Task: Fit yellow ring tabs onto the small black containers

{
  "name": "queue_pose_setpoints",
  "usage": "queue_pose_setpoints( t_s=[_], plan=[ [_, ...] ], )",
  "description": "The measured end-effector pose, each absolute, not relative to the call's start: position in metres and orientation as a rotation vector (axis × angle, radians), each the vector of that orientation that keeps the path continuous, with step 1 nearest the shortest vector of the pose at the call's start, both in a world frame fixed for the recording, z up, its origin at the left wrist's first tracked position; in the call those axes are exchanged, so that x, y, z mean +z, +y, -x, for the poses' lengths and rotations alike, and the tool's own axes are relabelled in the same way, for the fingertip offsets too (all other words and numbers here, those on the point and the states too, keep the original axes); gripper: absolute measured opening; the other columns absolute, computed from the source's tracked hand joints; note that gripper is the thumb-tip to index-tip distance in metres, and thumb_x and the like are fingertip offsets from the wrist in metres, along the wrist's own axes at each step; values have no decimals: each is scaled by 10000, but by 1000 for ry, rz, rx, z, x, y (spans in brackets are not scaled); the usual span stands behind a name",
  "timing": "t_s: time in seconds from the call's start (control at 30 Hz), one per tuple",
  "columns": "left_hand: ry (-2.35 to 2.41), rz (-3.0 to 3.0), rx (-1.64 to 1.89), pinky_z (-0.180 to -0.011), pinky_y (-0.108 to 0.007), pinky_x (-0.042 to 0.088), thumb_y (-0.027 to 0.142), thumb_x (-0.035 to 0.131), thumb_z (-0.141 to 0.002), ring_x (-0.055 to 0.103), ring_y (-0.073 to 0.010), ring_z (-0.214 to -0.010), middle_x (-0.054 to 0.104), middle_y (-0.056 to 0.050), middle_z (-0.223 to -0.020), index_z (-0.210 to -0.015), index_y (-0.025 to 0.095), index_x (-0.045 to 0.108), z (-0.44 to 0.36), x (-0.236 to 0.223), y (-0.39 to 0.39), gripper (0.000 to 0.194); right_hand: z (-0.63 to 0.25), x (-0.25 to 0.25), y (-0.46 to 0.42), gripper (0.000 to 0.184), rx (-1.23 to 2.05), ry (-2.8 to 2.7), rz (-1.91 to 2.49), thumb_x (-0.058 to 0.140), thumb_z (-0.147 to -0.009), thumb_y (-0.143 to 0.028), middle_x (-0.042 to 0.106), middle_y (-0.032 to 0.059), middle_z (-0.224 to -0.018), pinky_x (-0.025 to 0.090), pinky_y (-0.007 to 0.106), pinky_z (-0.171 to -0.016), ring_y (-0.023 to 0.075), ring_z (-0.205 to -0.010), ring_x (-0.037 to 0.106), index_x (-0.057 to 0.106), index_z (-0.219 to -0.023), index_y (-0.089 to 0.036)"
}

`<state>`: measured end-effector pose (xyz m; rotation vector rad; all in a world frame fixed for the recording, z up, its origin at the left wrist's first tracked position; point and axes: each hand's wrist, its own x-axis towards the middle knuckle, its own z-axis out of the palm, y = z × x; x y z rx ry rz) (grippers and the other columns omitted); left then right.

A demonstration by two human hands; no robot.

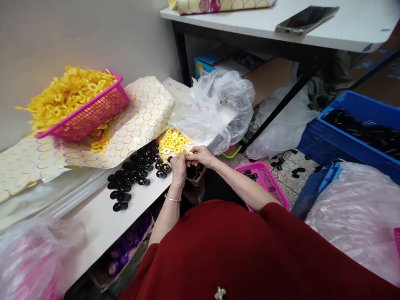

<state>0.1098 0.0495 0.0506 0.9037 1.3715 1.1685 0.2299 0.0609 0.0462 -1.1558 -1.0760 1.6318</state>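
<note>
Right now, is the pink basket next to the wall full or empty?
Full, even overflowing: yellow rings heap above the edge of the pink basket, and more lie outside it on the printed sheet.

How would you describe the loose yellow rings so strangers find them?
Start at the white bench. Just beyond the left hand, the yellow rings lie between black cylinders and a clear bag. Unlike the yellow heap in the pink basket, they spread low.

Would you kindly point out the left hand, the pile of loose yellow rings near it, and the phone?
Left hand [178, 170]: head view, on the back of the hand.
Pile of loose yellow rings [172, 142]: head view, mid-pile.
Phone [308, 19]: head view, on its dark screen.
</note>
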Motion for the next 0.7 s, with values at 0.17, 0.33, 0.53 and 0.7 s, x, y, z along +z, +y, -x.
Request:
queue_pose_setpoints(
  t_s=[0.17,0.33,0.53,0.7],
  plan=[
    [1132,-1252,1028,-511,-206,391,276,694,-609,507,-87,-567,618,1,-703,-927,144,688,-95,58,20,345,-238,56,18,339,1527,-1029,1215,775,-554,-362,530,-67,-450,346,155,-348,54,-378,461,561,-703,-147],
    [1097,-1619,1036,-645,-256,464,236,764,-526,568,-142,-773,639,-37,-933,-946,171,688,-96,43,2,432,-240,59,-15,373,1510,-1035,1276,765,-576,-418,501,-73,-465,326,179,-380,55,-394,432,551,-727,-153],
    [1130,-1634,1093,-769,-328,477,331,765,-625,587,-171,-811,660,-26,-837,-838,189,699,-99,39,-12,264,-262,53,-31,431,1471,-1183,1035,814,-542,-330,579,-2,-863,387,211,-482,48,-550,463,655,-910,-171],
    [1073,-1654,1064,-783,-335,474,368,793,-629,583,-171,-816,666,-28,-837,-838,194,699,-96,48,-18,288,-273,36,-39,443,1398,-1116,912,830,-557,-382,580,20,-959,426,254,-598,82,-663,484,681,-938,-213]
  ],
)
